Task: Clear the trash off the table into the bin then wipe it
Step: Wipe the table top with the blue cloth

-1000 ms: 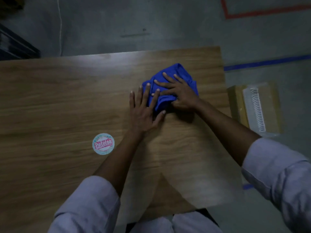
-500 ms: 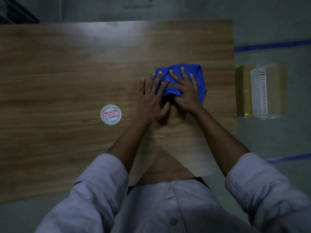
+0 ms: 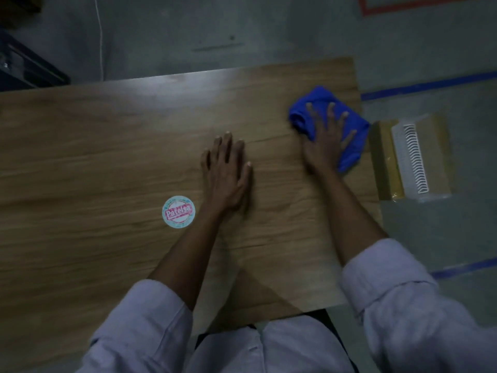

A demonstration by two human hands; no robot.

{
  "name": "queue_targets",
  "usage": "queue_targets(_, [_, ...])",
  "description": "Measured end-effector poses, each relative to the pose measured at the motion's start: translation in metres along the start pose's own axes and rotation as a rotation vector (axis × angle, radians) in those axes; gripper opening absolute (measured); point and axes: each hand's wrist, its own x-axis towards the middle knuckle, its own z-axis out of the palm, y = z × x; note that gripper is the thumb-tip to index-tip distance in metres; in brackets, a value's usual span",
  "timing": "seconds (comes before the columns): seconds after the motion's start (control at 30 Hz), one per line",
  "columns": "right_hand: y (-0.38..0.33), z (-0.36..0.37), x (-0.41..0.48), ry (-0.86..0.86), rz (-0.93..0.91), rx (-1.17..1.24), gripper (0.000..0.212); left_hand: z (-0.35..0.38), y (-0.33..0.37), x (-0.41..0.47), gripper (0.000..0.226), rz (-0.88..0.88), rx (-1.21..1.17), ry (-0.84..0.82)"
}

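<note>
The wooden table (image 3: 107, 157) filled most of the head view. The right hand (image 3: 326, 138) lay palm down on the blue cloth (image 3: 352, 146), fingers spread and extended, pressing the cloth flat against the table surface. The grip of this hand was not closed around the cloth; the fingers rested on top of it with no fold pinched between them. The cloth was bunched, positioned at the far right part of the table, with its right edge reaching the table's right edge.

The left hand (image 3: 226, 173) rested flat on the bare table, palm down, fingers extended and close together. Its grip was open and held nothing. It was well apart from the cloth, to the left of it.

A round sticker (image 3: 178, 211) with pink lettering sat on the table, near the left forearm, on its left side.

On the floor (image 3: 295, 28), just beside the table's right edge, stood a tan box (image 3: 387, 162) with a white ribbed part (image 3: 411, 160) on top. Blue tape lines (image 3: 430, 83) ran across the floor.

Both light sleeves (image 3: 403, 305) were rolled back from the forearms.
</note>
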Motion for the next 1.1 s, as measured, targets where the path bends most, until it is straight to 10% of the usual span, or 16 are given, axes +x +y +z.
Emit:
queue_targets(0.13, [-0.094, 0.048, -0.043, 0.026, -0.368, -0.011, 0.063, -0.015, -0.016, 0.016, 0.05, -0.127, -0.232, 0.078])
queue_targets(0.27, [-0.128, 0.039, -0.086, -0.134, -0.342, 0.23, 0.063, -0.033, -0.014, 0.016, 0.061, -0.336, -0.451, 0.222])
queue_targets(0.4, [-0.065, -0.023, -0.08, -0.047, -0.04, 0.626, 0.059, -0.028, -0.027, 0.006, 0.051, -0.137, -0.102, 0.153])
queue_targets(0.53, [0.013, -0.046, -0.04, 0.196, 0.186, 0.514, 0.058, -0.014, -0.039, 0.002, 0.062, -0.076, 0.105, 0.061])
queue_targets(0.67, [-0.016, 0.004, -0.021, 0.153, 0.031, 0.153, 0.065, -0.007, -0.041, 0.0, 0.064, -0.087, 0.163, 0.089])
queue_targets(0.83, [-0.118, 0.054, -0.081, 0.072, -0.258, 0.318, 0.06, -0.001, -0.05, 0.001, 0.066, -0.064, 0.114, 0.113])
queue_targets(0.97, [-0.133, 0.027, -0.097, -0.231, 0.036, 0.959, 0.036, -0.009, -0.047, 0.004, 0.066, -0.1, 0.048, 0.086])
queue_targets(1.1, [-0.071, -0.018, -0.077, 0.111, 0.247, 0.948, 0.032, -0.023, -0.041, 0.014, 0.045, -0.095, 0.068, 0.127])
